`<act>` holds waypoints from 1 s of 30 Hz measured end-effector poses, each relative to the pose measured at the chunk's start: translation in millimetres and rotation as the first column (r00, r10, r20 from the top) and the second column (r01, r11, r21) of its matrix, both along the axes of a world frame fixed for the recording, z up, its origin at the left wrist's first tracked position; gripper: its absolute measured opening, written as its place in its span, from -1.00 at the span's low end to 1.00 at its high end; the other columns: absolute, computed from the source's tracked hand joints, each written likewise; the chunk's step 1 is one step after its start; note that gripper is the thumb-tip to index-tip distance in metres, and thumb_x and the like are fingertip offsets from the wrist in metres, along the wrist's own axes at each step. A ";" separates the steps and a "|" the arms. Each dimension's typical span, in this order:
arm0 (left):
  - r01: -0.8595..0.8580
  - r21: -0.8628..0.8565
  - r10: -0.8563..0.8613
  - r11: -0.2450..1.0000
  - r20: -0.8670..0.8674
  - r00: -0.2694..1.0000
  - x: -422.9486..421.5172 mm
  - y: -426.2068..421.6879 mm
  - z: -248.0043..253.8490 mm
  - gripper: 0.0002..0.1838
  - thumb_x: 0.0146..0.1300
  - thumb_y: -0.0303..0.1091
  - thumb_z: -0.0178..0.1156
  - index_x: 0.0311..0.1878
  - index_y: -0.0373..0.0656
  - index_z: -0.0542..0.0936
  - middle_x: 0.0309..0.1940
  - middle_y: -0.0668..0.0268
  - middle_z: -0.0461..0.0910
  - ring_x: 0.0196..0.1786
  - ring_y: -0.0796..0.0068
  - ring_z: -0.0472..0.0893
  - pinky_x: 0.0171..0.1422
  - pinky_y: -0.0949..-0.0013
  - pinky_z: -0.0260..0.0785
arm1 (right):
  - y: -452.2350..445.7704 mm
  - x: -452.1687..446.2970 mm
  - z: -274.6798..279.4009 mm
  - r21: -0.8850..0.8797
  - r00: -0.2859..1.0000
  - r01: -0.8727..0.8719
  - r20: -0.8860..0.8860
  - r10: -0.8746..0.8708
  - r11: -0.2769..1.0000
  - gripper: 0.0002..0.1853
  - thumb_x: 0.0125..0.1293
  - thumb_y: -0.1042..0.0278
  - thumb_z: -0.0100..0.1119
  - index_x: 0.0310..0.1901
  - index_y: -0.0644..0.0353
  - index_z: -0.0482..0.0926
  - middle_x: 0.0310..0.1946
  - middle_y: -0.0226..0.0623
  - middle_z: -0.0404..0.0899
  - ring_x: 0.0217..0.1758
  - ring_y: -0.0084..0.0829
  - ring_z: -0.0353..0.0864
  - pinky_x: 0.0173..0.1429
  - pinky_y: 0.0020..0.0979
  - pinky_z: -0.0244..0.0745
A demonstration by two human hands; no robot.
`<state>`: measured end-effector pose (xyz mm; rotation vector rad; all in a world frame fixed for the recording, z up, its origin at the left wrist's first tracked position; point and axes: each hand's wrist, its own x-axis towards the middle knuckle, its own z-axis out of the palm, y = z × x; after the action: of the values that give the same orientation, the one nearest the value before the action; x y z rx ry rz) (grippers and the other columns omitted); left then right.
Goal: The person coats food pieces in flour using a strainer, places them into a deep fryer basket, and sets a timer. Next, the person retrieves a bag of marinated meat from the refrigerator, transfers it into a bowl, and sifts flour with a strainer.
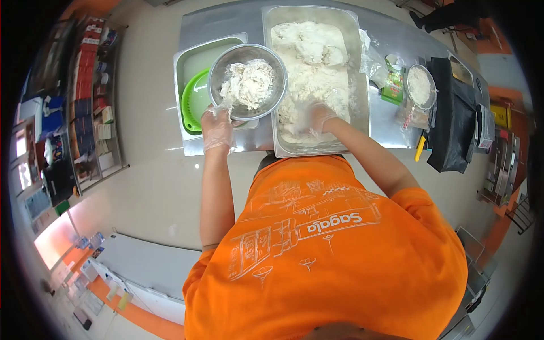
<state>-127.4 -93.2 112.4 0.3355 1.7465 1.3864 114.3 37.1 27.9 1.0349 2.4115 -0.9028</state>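
My left hand [219, 128], in a clear plastic glove, grips the near rim of a round metal bowl [278, 85]. Inside the bowl lies a heap of flour-coated pieces [247, 84], whose kind I cannot make out. My right hand [322, 117], also gloved, reaches into the near part of a deep metal pan [358, 110]. White flour [309, 42] fills much of this pan, with lumps in it. The right fingers are blurred and partly hidden by flour. The bowl's right side overlaps the pan's left edge.
Left of the bowl, a green plastic basket [192, 107] sits in another metal pan [180, 62]. Right of the flour stand a green packet [393, 82], a sieve of white powder [420, 86], a yellow-handled tool [420, 147] and a black bag [453, 113] on the steel table [221, 20].
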 end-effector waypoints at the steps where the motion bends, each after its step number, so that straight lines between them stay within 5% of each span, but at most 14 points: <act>1: -0.038 0.002 0.038 0.999 -0.003 0.999 3.4 -0.7 -4.7 -0.61 0.43 -0.52 0.00 0.26 -0.50 0.40 0.05 -0.02 0.60 -0.01 0.19 0.70 -0.07 0.23 0.76 | -1.9 0.8 4.3 0.076 0.994 -0.103 0.038 0.100 0.992 0.12 -0.03 -0.19 0.46 0.48 0.34 0.24 -0.04 0.25 0.64 0.10 0.10 0.66 0.22 -0.05 0.53; 3: -0.072 0.015 0.072 0.997 -0.001 0.997 6.1 -0.1 -6.8 -0.61 0.42 -0.51 0.01 0.26 -0.49 0.41 0.04 0.00 0.61 -0.03 0.22 0.70 -0.11 0.26 0.75 | -1.4 0.0 10.1 0.214 0.945 -0.321 0.138 0.297 0.923 0.09 -0.01 -0.14 0.45 0.48 0.36 0.23 0.00 0.28 0.62 0.14 0.13 0.65 0.26 0.01 0.50; 7: -0.050 0.025 0.048 0.998 0.049 0.998 12.8 -4.1 -1.6 -0.62 0.42 -0.48 0.05 0.24 -0.46 0.44 0.01 0.04 0.62 -0.09 0.30 0.69 -0.21 0.30 0.71 | -31.2 -9.1 -85.1 0.336 0.940 -0.324 0.217 0.262 0.884 -0.09 0.10 -0.03 0.38 0.38 0.42 0.33 0.07 0.27 0.61 0.18 0.14 0.63 0.28 0.09 0.46; 9: -0.052 0.026 0.051 0.998 0.051 0.997 16.9 -3.1 1.5 -0.64 0.42 -0.48 0.07 0.22 -0.45 0.46 -0.01 0.06 0.63 -0.13 0.32 0.69 -0.24 0.31 0.70 | -42.9 -9.4 -87.5 0.327 0.951 -0.300 0.175 0.254 0.896 -0.27 0.15 0.03 0.35 0.23 0.45 0.49 0.02 0.25 0.64 0.14 0.11 0.66 0.24 0.04 0.50; 12: -0.113 0.045 0.111 0.993 0.043 0.993 25.5 -2.6 1.8 -0.68 0.42 -0.47 0.08 0.16 -0.43 0.50 -0.06 0.09 0.64 -0.18 0.33 0.69 -0.27 0.32 0.69 | -27.9 -7.4 -71.4 0.084 0.955 -0.266 0.157 0.251 0.960 -0.49 0.14 0.05 0.37 -0.07 0.39 0.66 -0.11 0.19 0.69 0.04 0.06 0.70 0.15 -0.03 0.57; 15: -0.171 0.094 0.166 0.981 0.059 0.984 21.8 -3.3 2.1 -0.71 0.41 -0.47 0.09 0.11 -0.42 0.53 -0.10 0.11 0.65 -0.21 0.33 0.69 -0.29 0.32 0.68 | -15.2 2.4 -66.6 0.227 1.000 0.000 0.026 -0.006 0.974 -0.54 0.13 0.00 0.41 -0.28 0.35 0.68 -0.20 0.13 0.70 -0.05 0.04 0.72 0.09 -0.08 0.60; 18: -0.134 0.109 0.131 0.985 0.037 0.991 20.8 -14.0 -7.8 -0.71 0.39 -0.46 0.11 0.10 -0.44 0.52 -0.12 0.11 0.64 -0.22 0.32 0.69 -0.29 0.31 0.68 | -1.4 10.5 -38.9 0.180 0.993 0.115 -0.010 -0.115 0.977 -0.54 0.11 0.07 0.46 -0.26 0.41 0.64 -0.19 0.19 0.66 -0.08 0.14 0.67 0.05 -0.07 0.57; 21: -0.107 0.089 0.108 0.990 -0.012 0.994 15.3 -15.0 -18.8 -0.69 0.36 -0.45 0.14 0.09 -0.45 0.52 -0.14 0.10 0.63 -0.22 0.33 0.68 -0.28 0.30 0.69 | 18.0 21.3 -49.2 0.215 0.997 0.059 -0.061 -0.047 0.975 -0.50 0.07 0.11 0.54 -0.19 0.43 0.63 -0.14 0.23 0.64 -0.05 0.18 0.65 0.09 -0.10 0.56; 24: -0.116 0.074 0.118 0.990 -0.015 0.993 14.0 -10.0 -19.4 -0.67 0.34 -0.43 0.15 0.09 -0.45 0.54 -0.18 0.11 0.64 -0.22 0.35 0.68 -0.29 0.30 0.66 | 23.8 20.2 -41.8 0.217 0.987 0.122 -0.131 -0.095 0.969 -0.39 0.05 0.15 0.56 0.05 0.41 0.63 -0.23 0.13 0.70 -0.06 0.10 0.69 0.13 -0.10 0.59; 27: -0.149 0.136 0.149 0.979 0.008 0.989 14.4 -5.1 -28.8 -0.66 0.33 -0.40 0.16 0.07 -0.44 0.57 -0.21 0.12 0.65 -0.23 0.36 0.67 -0.27 0.31 0.63 | 26.9 13.3 -20.0 0.144 0.953 0.150 -0.285 -0.104 0.978 -0.47 0.09 0.27 0.52 0.05 0.38 0.62 -0.13 0.10 0.67 -0.06 0.08 0.67 0.09 -0.12 0.55; 30: -0.114 0.113 0.119 0.987 -0.032 0.992 11.1 -6.4 -43.1 -0.64 0.32 -0.36 0.18 0.07 -0.45 0.58 -0.19 0.09 0.67 -0.21 0.34 0.68 -0.21 0.28 0.61 | 46.1 -2.5 3.8 -0.210 0.946 0.312 -0.019 -0.323 0.927 -0.37 0.11 0.23 0.52 0.19 0.34 0.58 -0.05 0.05 0.67 -0.03 -0.01 0.68 0.07 -0.12 0.56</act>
<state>-116.3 -99.6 69.3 0.3272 1.7476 1.5746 111.8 83.3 31.7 1.3584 2.1677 -1.2724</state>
